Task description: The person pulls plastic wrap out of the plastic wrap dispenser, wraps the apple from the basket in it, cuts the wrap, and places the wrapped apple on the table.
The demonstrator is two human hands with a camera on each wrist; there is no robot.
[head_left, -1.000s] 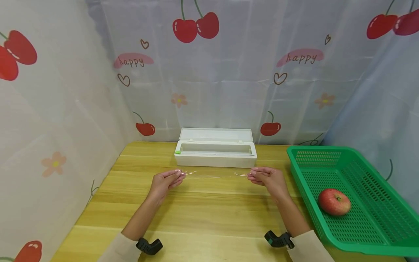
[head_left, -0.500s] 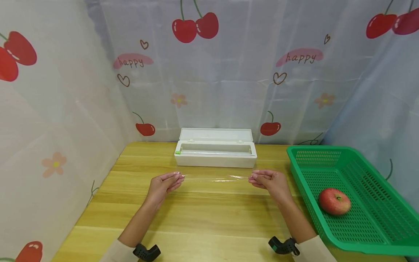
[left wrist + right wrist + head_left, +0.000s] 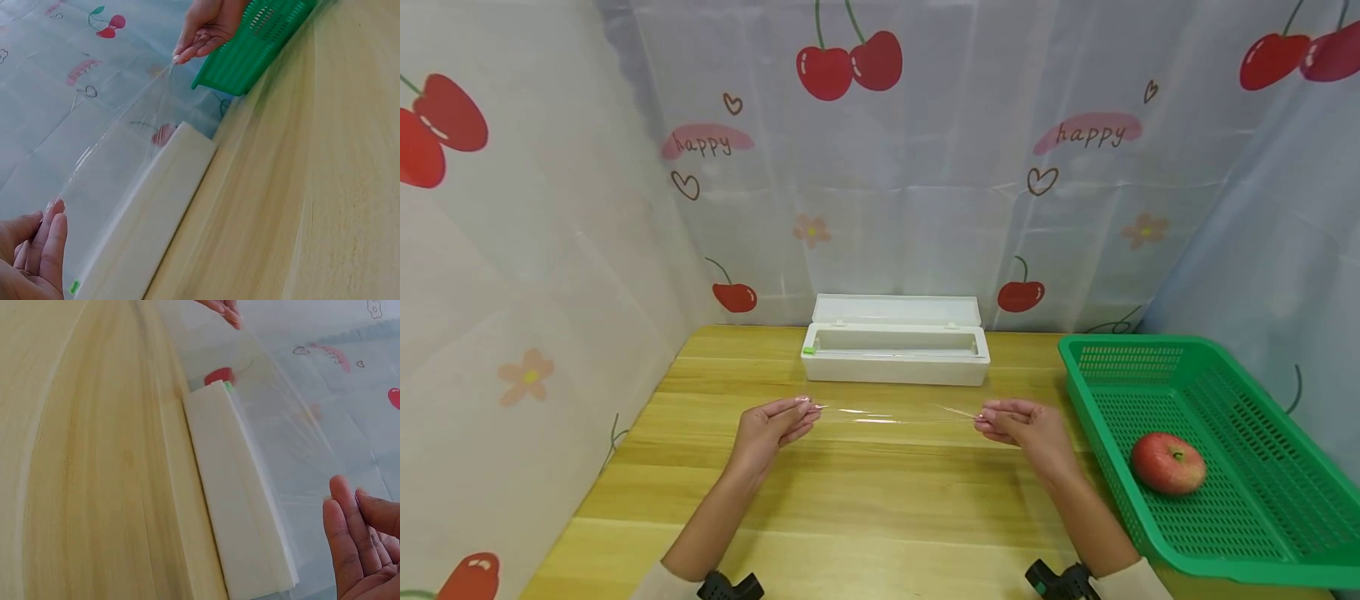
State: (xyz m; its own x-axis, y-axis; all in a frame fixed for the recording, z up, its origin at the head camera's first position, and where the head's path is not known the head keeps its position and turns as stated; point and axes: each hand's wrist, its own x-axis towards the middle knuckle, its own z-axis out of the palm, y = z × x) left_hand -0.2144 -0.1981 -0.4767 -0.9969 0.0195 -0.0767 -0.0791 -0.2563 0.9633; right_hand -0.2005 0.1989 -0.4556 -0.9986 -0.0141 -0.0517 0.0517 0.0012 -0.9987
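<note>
A sheet of clear plastic wrap stretches between my two hands above the wooden table. My left hand pinches one corner between thumb and fingers. At the opposite corner, my right hand has the same thumb-and-finger pinch. Behind the wrap stands a long white dispenser box, its lid raised and a green slider at its left end. In the left wrist view the film runs from the hands down toward the box. The right wrist view shows the taut upper edge of the film.
A green plastic basket stands on the right of the table, with a red apple in it. Curtains printed with cherries close off the back and both sides. Each wrist wears a black camera.
Both hands have drawn slightly toward the body, bringing the plastic wrap nearer and farther from the box. More of the film's shine shows between them. The pinch of each hand stays the same.
</note>
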